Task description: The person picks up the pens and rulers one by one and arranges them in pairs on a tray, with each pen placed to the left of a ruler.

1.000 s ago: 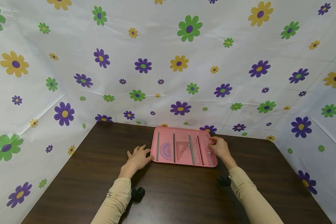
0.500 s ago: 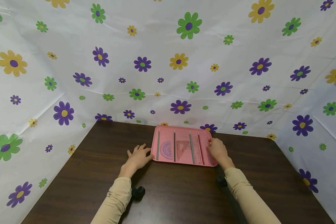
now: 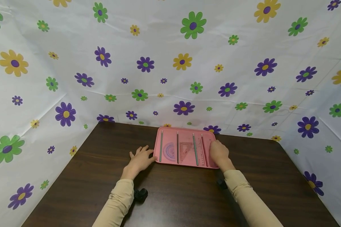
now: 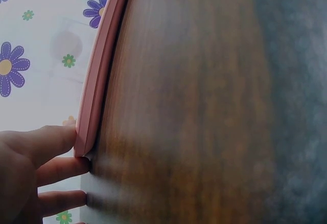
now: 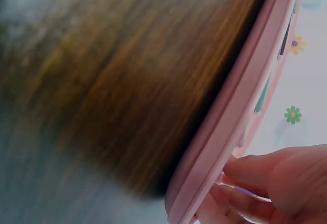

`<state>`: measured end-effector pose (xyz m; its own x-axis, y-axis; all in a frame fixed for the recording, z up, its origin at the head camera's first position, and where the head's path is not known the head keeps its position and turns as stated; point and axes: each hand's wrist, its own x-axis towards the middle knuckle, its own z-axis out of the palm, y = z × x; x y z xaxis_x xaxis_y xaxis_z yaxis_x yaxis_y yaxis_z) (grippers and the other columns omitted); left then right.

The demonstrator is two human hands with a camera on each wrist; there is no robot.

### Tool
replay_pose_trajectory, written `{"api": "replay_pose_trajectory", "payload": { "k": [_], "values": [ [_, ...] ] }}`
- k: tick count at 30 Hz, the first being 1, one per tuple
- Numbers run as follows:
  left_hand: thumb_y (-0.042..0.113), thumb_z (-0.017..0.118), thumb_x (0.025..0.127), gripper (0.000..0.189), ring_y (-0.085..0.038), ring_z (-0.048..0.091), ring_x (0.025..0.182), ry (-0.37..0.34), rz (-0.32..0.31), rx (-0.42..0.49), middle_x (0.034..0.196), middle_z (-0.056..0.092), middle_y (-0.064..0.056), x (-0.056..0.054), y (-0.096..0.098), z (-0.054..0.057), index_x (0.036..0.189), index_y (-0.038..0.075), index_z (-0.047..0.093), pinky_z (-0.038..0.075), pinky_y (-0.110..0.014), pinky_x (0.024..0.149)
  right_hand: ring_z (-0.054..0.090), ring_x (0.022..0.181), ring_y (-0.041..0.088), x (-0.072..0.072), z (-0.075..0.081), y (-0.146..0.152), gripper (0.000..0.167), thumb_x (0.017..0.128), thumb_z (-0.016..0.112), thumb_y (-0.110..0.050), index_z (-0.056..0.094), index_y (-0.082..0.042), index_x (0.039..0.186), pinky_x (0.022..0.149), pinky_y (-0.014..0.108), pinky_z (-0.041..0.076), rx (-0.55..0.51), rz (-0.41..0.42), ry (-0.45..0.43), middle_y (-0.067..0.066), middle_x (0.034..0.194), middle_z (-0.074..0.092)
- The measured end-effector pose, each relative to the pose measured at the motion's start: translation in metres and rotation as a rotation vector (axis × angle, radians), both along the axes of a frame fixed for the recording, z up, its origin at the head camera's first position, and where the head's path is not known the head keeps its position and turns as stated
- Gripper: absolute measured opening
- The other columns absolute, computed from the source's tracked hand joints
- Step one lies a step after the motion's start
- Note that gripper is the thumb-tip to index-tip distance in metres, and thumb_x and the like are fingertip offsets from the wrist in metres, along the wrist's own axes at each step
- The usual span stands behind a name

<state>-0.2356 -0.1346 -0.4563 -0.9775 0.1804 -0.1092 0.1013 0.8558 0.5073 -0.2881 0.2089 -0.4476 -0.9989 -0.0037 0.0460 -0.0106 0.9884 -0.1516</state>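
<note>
A pink tray point(image 3: 169, 136) lies at the table's far side. My left hand point(image 3: 140, 160) is at its near left corner, fingers spread and fairly straight; in the left wrist view the thumb point(image 4: 53, 141) touches the tray's edge. At the right end my right hand point(image 3: 219, 153) reaches over the tray, fingertips bent together on a thin clear plastic strip, mostly hidden by the hand. The tray bears a green pencil point(image 3: 161, 146), a black pencil point(image 3: 177, 148), a second green pencil point(image 3: 195, 149), a dark red pencil point(image 3: 205, 150), a clear protractor point(image 3: 169, 152), a set square point(image 3: 184, 152) and a clear ruler point(image 3: 200, 151).
The dark brown table point(image 3: 173, 195) extends toward me and to both sides. A white flower-patterned sheet point(image 3: 159, 37) hangs behind and beside it. Black wrist cameras point(image 3: 140, 195) are worn on both arms, under beige sleeves point(image 3: 115, 201).
My right hand has shifted slightly left over the tray's right end and turned, covering more of the clear strip. The left hand stays at the corner, and the pencils have not moved.
</note>
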Motion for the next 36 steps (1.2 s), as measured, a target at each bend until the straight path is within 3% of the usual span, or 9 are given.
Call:
{"api": "replay_pose_trajectory", "payload": {
  "k": [7,11,15,23,30,36],
  "values": [
    [0.042,0.057,0.099,0.053,-0.049,0.021,0.148,-0.002,-0.003,0.008,0.160,0.032,-0.019,0.000,0.000,-0.002,0.143,0.012,0.055,0.004,-0.081,0.108,0.066,0.087,0.038,0.005,-0.003,-0.004,0.028,0.102,0.044,-0.009,0.064,0.008,0.112,0.075,0.056,0.057,0.104,0.002,-0.010,0.023,0.101,0.062],
    [0.043,0.057,0.099,0.053,-0.048,0.021,0.148,0.000,-0.003,0.007,0.160,0.032,-0.019,0.000,0.001,-0.002,0.143,0.013,0.055,0.004,-0.081,0.108,0.061,0.093,0.040,0.008,-0.004,-0.003,0.030,0.102,0.045,-0.010,0.064,0.007,0.117,0.080,0.060,0.055,0.099,0.010,0.004,0.025,0.108,0.060],
    [0.042,0.057,0.099,0.053,-0.048,0.022,0.148,0.001,-0.004,0.006,0.160,0.033,-0.020,0.000,0.003,-0.002,0.143,0.013,0.055,0.005,-0.081,0.108,0.062,0.096,0.040,0.012,-0.006,0.001,0.030,0.101,0.049,-0.015,0.068,0.002,0.117,0.080,0.060,0.055,0.018,0.023,0.051,0.023,0.109,0.062],
    [0.041,0.057,0.099,0.053,-0.049,0.022,0.148,0.003,-0.010,0.011,0.159,0.033,-0.020,0.000,0.004,0.001,0.143,0.012,0.055,0.004,-0.081,0.108,0.065,0.094,0.034,0.027,-0.007,0.006,0.025,0.095,0.062,-0.019,0.074,-0.003,0.111,0.077,0.053,0.057,-0.214,0.066,0.259,0.017,0.109,0.070],
    [0.042,0.057,0.099,0.054,-0.048,0.020,0.148,0.004,-0.004,0.006,0.160,0.032,-0.019,-0.001,0.003,0.000,0.143,0.012,0.055,0.004,-0.080,0.109,0.060,0.108,0.038,0.038,-0.002,0.003,0.029,0.093,0.067,-0.023,0.072,-0.005,0.115,0.086,0.059,0.053,-0.257,0.093,0.307,0.018,0.119,0.065],
    [0.043,0.058,0.098,0.054,-0.049,0.022,0.147,0.016,-0.006,0.001,0.159,0.034,-0.020,-0.002,0.005,-0.003,0.142,0.012,0.056,0.005,-0.081,0.108,0.054,0.119,0.040,0.048,-0.001,-0.001,0.042,0.091,0.071,-0.030,0.066,-0.008,0.126,0.093,0.061,0.050,-0.274,0.106,0.279,0.019,0.130,0.058]
  ]
}}
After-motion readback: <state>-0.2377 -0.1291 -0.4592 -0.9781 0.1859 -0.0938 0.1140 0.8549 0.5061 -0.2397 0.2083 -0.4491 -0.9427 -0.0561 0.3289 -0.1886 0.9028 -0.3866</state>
